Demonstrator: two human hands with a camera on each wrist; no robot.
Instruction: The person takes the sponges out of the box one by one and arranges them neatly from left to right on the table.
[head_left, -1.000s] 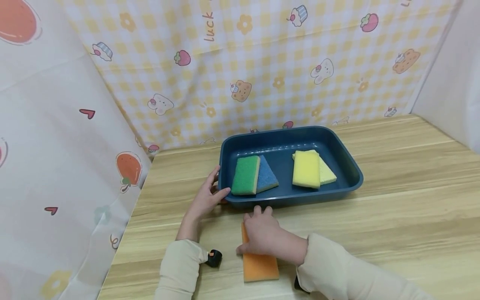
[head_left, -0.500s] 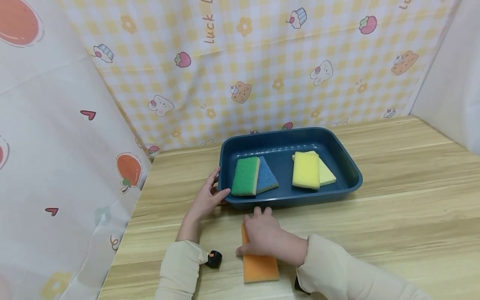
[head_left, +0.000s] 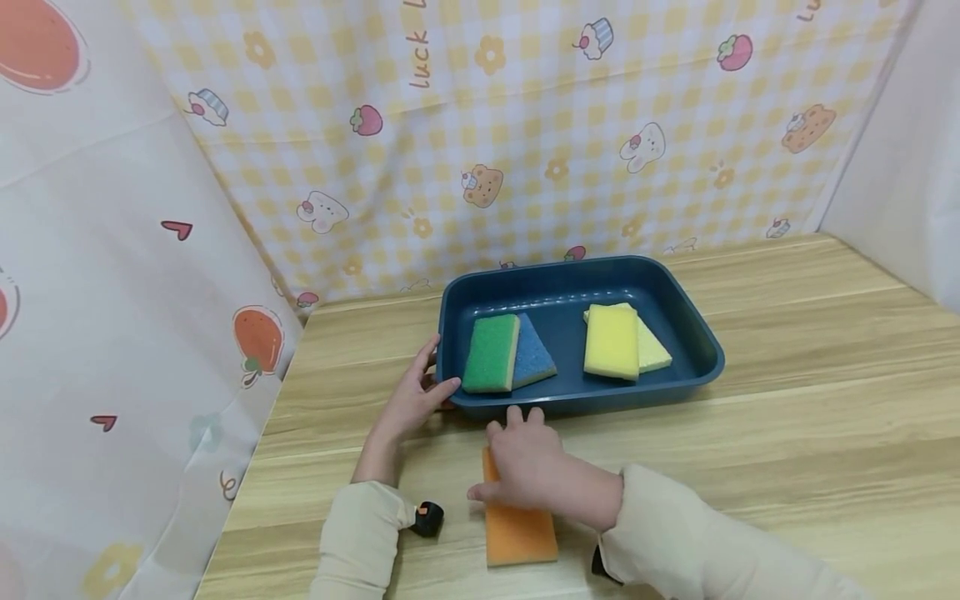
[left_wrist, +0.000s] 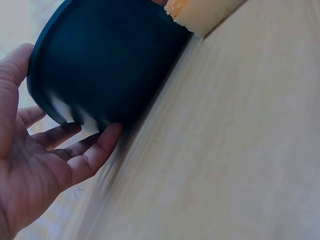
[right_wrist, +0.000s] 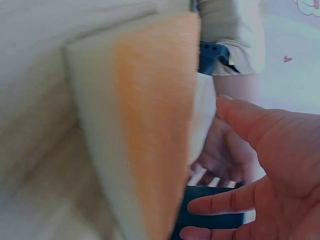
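Note:
A dark blue baking pan (head_left: 585, 397) stands on the table. My left hand (head_left: 408, 400) touches its left end from outside; in the left wrist view the spread fingers rest on the pan wall (left_wrist: 105, 60), the thumb at the rim. An orange-topped sponge (head_left: 521, 537) lies on the table in front of the pan. My right hand (head_left: 525, 467) hovers over its far part, thumb out to the left. In the right wrist view the fingers look straight, with a gap between them and the sponge (right_wrist: 155, 110). The head view hides the sponge's middle.
Inside the pan, a green sponge (head_left: 491, 354) overlaps a blue sponge (head_left: 534, 354) at left. A yellow sponge (head_left: 612, 342) lies across a pale yellow sponge (head_left: 654, 348) at right. A patterned cloth (head_left: 555, 133) hangs behind, with a white curtain (head_left: 135, 333) at left.
My right hand has shifted slightly up and its thumb has lifted away from the orange sponge's left edge. The left hand and pan have stayed in place.

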